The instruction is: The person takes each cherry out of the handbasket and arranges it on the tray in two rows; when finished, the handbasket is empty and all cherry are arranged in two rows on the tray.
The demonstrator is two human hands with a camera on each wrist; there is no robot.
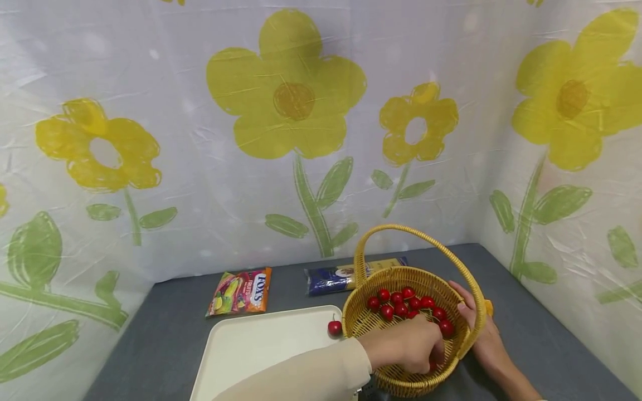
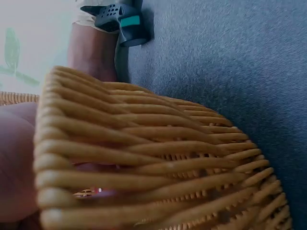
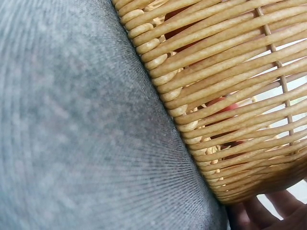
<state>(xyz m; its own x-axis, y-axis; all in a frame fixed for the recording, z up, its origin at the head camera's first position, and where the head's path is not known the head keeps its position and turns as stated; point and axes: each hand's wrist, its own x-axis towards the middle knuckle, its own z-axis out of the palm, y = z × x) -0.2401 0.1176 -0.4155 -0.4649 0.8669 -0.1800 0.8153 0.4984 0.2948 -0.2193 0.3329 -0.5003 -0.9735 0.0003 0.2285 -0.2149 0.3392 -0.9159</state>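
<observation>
A yellow wicker basket with a tall hoop handle holds several red cherries. My left hand reaches down inside it, fingers curled, and a cherry shows at the fingertips. The fingertips themselves are partly hidden. On the basket's right side my right hand grips the wall, with fingertips over the rim. Its fingers also show against the weave in the right wrist view. A single stemmed cherry lies on the cream tray, close to the basket's left side.
Behind the tray lies a Fox's fruit candy bag. A blue and yellow packet lies behind the basket, partly covered by its handle. The dark grey table meets a flower-printed cloth wall at the back and sides.
</observation>
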